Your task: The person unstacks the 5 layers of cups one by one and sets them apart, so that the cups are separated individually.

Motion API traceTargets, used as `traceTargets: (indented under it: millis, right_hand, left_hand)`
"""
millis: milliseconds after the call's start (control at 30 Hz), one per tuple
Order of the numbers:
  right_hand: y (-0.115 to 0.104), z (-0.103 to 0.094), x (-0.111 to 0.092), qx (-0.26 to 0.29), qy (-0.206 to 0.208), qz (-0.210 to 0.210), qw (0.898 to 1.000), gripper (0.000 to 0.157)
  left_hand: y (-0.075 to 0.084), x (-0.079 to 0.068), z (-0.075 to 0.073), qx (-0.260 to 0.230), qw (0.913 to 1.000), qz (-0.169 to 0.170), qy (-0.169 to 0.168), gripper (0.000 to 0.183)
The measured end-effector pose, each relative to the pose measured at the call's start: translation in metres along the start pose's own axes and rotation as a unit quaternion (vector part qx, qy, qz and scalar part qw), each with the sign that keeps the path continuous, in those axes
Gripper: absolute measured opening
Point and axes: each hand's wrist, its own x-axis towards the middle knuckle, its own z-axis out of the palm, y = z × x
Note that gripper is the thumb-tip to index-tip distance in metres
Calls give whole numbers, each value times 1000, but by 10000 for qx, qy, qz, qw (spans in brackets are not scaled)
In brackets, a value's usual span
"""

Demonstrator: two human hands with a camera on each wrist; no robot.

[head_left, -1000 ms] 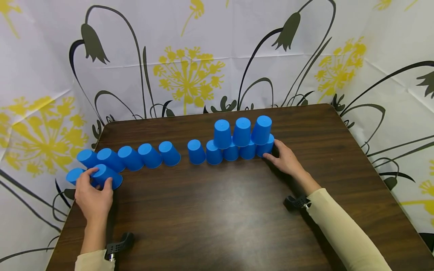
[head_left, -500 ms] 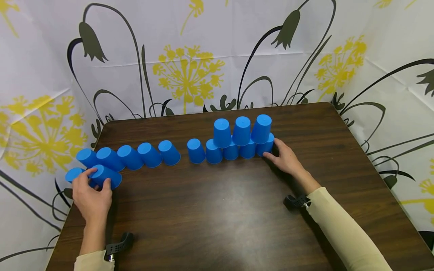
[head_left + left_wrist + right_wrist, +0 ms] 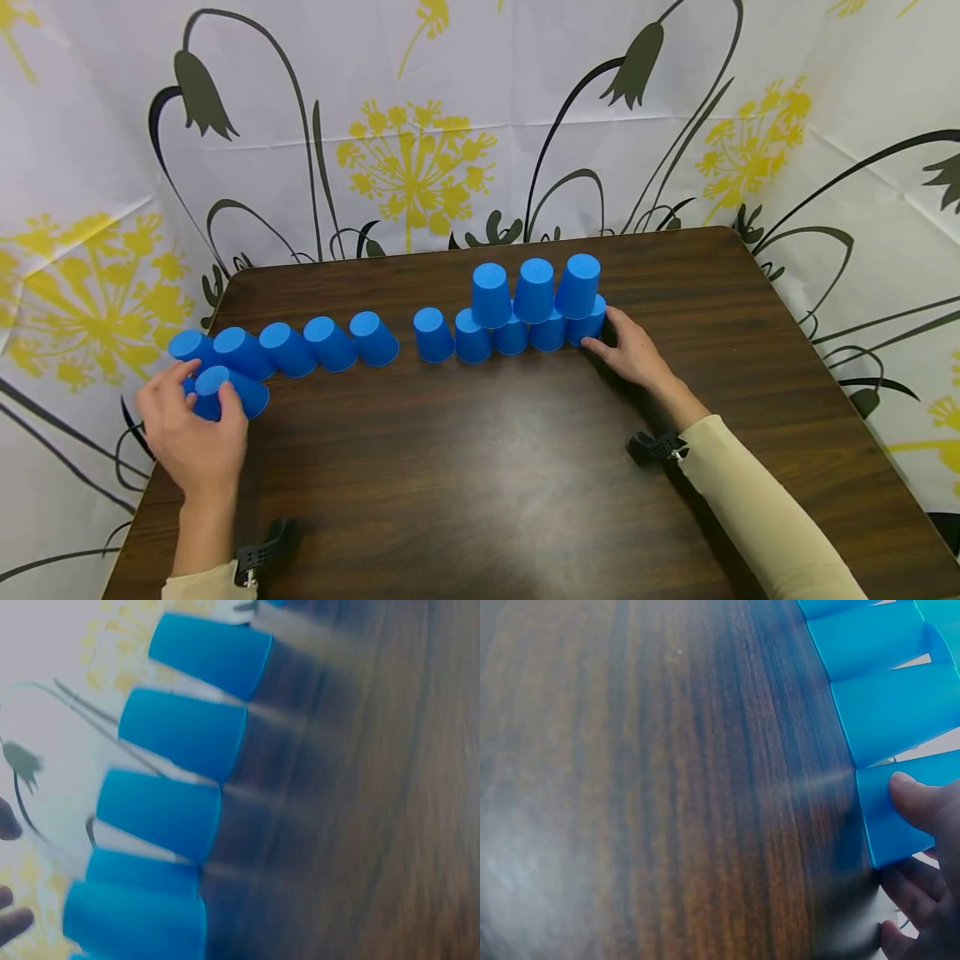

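Note:
At the left of the table, my left hand [image 3: 197, 442] hovers over the front blue cups with its fingers spread. A front cup [image 3: 243, 396] stands upside down beside its thumb; another cup [image 3: 206, 407] is mostly hidden behind the hand. In the left wrist view, the fingertips [image 3: 13, 924] show at the left edge, apart from the cups. My right hand [image 3: 633, 350] holds the rightmost bottom cup [image 3: 588, 323] of the right-hand group, thumb on its near side. The right wrist view shows that thumb [image 3: 916, 799] pressed on the cup, with the other fingers around its outer side.
A slanting row of several upturned cups [image 3: 288, 350] stands behind the left hand. On the right, a bottom row of cups [image 3: 472, 340] carries three more cups [image 3: 535, 292]. A floral cloth [image 3: 420, 167] hangs behind the brown table [image 3: 480, 483].
My left hand has come away from the front cup, moving slightly left with its fingers opening. My right hand stays at the rightmost cup, and the cups look unmoved.

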Motion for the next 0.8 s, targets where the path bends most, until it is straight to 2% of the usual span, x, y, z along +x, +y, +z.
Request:
traceTargets:
  millis: [100, 233, 433, 633, 800]
  right_hand:
    - [0, 0, 0, 17, -5, 5, 10000, 70]
    - [-1, 0, 0, 8, -10, 6, 10000, 70]
    - [0, 0, 0, 7, 35, -17, 10000, 69]
    - [-1, 1, -1, 22, 23, 12, 10000, 69]
    - [0, 1, -1, 31, 52, 11, 10000, 69]
  left_hand:
    - [21, 1, 5, -416, 9980, 475, 40, 38]
    - [50, -4, 17, -1231, 9875, 940, -308, 40]
    - [97, -14, 43, -2293, 9580, 1275, -1156, 51]
    - [138, -27, 68, -2657, 9269, 1548, -2154, 59]
    - [170, -39, 92, -2815, 9049, 1684, -2714, 63]
